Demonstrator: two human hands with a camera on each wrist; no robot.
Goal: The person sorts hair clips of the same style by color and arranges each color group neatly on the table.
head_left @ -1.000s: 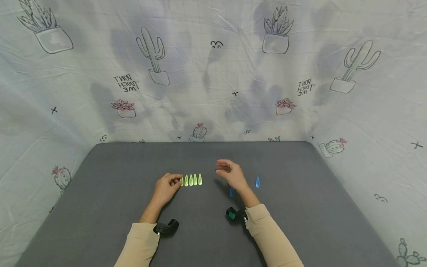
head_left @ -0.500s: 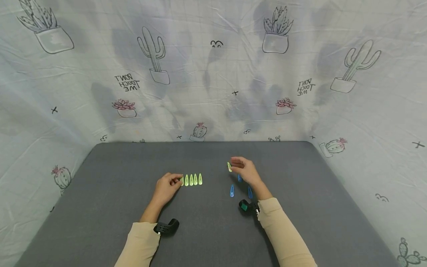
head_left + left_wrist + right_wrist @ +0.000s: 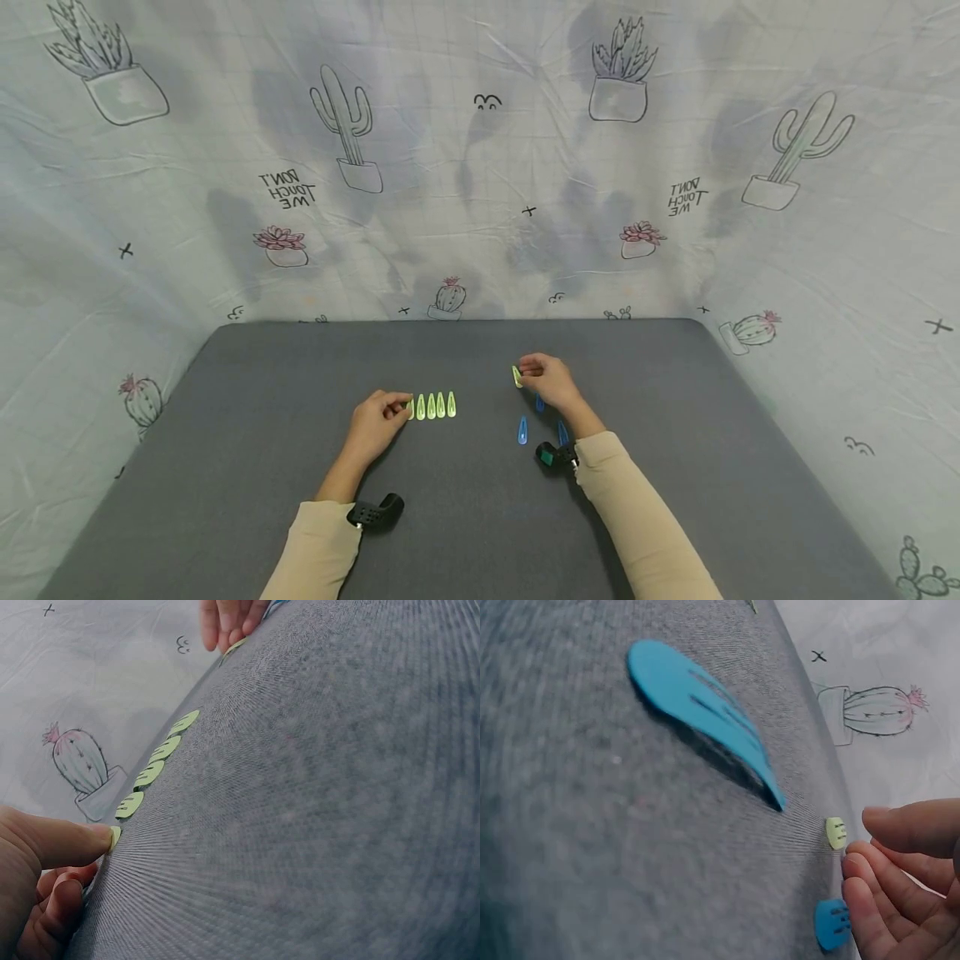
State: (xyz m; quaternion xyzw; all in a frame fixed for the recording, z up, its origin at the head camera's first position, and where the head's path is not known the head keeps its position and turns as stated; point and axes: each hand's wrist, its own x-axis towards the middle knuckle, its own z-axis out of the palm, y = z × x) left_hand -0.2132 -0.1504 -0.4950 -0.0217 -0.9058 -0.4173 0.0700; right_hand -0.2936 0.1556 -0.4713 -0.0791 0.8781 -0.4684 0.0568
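Observation:
My left hand (image 3: 377, 423) rests on the table at the left end of a row of several light green snap hair clips (image 3: 431, 406). Its thumb and index finger pinch the leftmost green clip (image 3: 115, 838), which they partly cover. My right hand (image 3: 551, 380) is at the far right of the row, beside a lone green hair clip (image 3: 517, 377). Seen from the right wrist, thumb and fingers stand apart, their tips close to that green clip (image 3: 836, 833), with nothing between them. Blue hair clips (image 3: 522, 430) lie beneath and near the right forearm, some partly hidden.
A grey cloth-covered table (image 3: 465, 517) lies under both hands. Behind it hangs a pale curtain (image 3: 480, 183) printed with cacti. One blue clip (image 3: 697, 705) lies close to the right wrist camera, another blue clip (image 3: 832, 925) below the fingers.
My right hand has moved rightward from near the row's end to the lone green clip, exposing that clip, then stayed nearly still. The left hand has kept its place.

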